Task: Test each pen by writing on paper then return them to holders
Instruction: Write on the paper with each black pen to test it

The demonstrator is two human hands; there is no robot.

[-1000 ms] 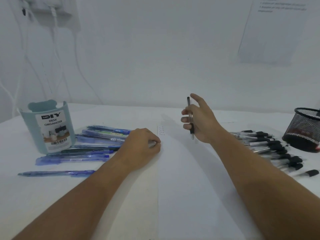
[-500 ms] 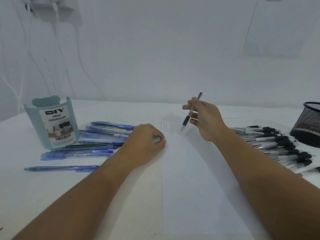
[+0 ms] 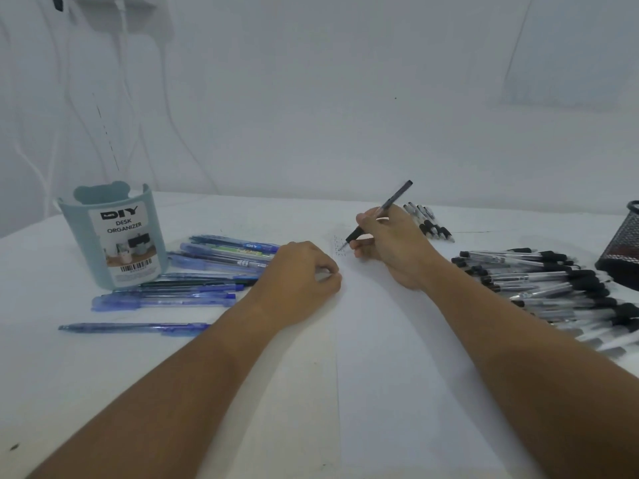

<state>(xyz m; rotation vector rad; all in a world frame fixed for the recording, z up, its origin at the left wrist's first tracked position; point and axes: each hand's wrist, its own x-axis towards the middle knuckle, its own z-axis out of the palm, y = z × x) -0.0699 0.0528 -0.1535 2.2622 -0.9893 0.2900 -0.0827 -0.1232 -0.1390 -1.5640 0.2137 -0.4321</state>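
A black pen point(image 3: 378, 216) is being gripped by the curled fingers point(image 3: 364, 242) of the right hand point(image 3: 390, 245), tilted with its cap end up and away, and its tip is being held against the far left corner of the white paper sheet point(image 3: 408, 375) beside a small cluster of test marks point(image 3: 339, 244). The sheet's left edge is being pressed down by the left hand point(image 3: 299, 280), whose fingers are being kept clenched into a loose fist with nothing seen inside. The teal desk organizer point(image 3: 110, 236) is being left standing on the tabletop point(image 3: 52, 375) at the far left; its inside cannot be seen. Blue pens point(image 3: 207, 267) are lying loose just beside it. At the right edge the black mesh holder point(image 3: 622, 247) is being cropped, its contents unclear, with clear black-capped pens point(image 3: 553, 285) piled beside it and a few more point(image 3: 428, 223) beyond the right hand.
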